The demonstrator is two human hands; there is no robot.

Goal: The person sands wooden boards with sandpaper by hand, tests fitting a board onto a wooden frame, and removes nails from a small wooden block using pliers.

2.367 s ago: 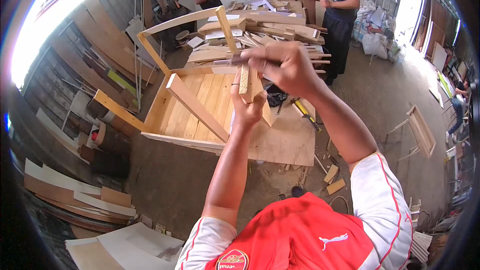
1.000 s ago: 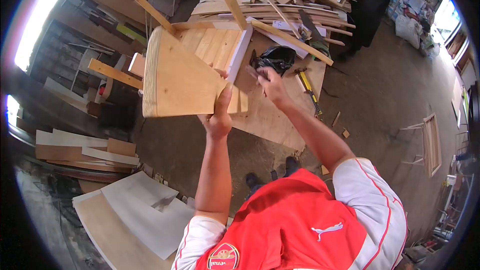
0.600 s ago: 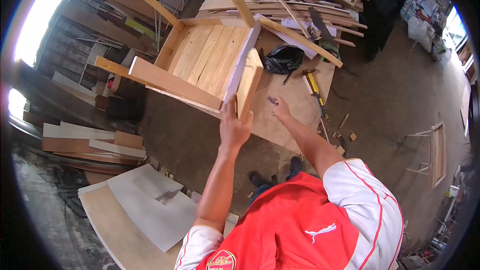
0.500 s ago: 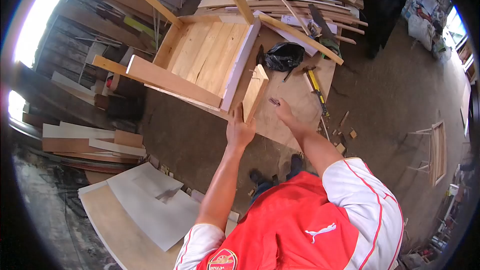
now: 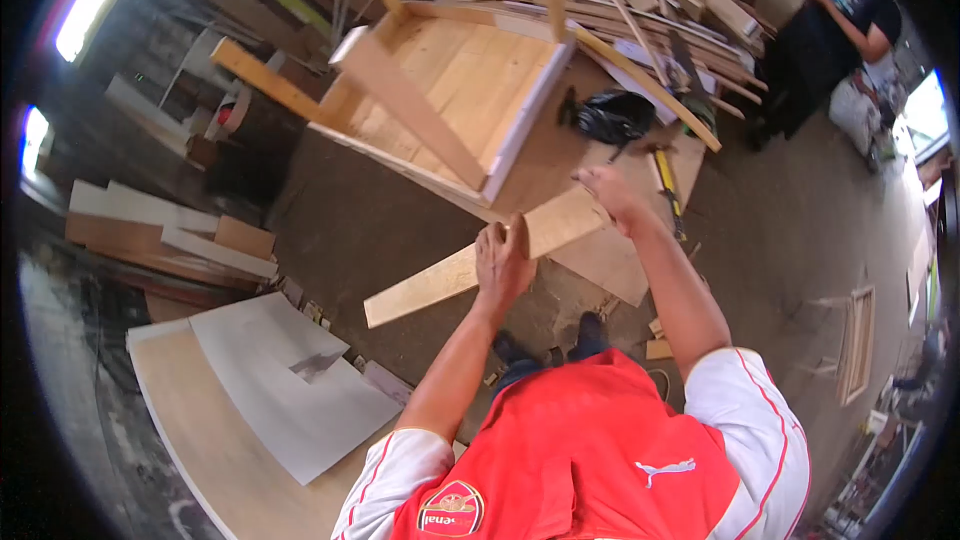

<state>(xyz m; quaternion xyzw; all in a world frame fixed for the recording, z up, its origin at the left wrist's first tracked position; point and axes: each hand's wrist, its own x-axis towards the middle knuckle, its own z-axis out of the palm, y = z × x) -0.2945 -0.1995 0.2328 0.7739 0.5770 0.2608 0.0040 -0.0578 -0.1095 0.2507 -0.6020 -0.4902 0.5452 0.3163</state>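
My left hand (image 5: 505, 262) grips a pale wooden board (image 5: 430, 285) around its middle, thumb and fingers over its edges. The board lies slanted in the air, its lower end to the left. At its upper right end is my right hand (image 5: 612, 198), with curled fingers against or just over the wood; what they hold is hidden. Beyond the board stands an upturned wooden table frame (image 5: 450, 70) with its legs pointing up. A hammer with a yellow handle (image 5: 667, 190) lies on a plywood sheet (image 5: 600, 265) to the right of my right hand.
A black plastic bag (image 5: 615, 118) sits beside the frame. Behind it is a heap of wood offcuts (image 5: 630, 15). White and brown sheets (image 5: 270, 380) lie at my left. Another person (image 5: 830, 40) stands at the far right, and a small wooden frame (image 5: 857, 345) is below.
The board has turned from pointing away from me to lying crosswise. My right hand, holding small dark metal pieces earlier, has moved up to the board's end. The view has shifted.
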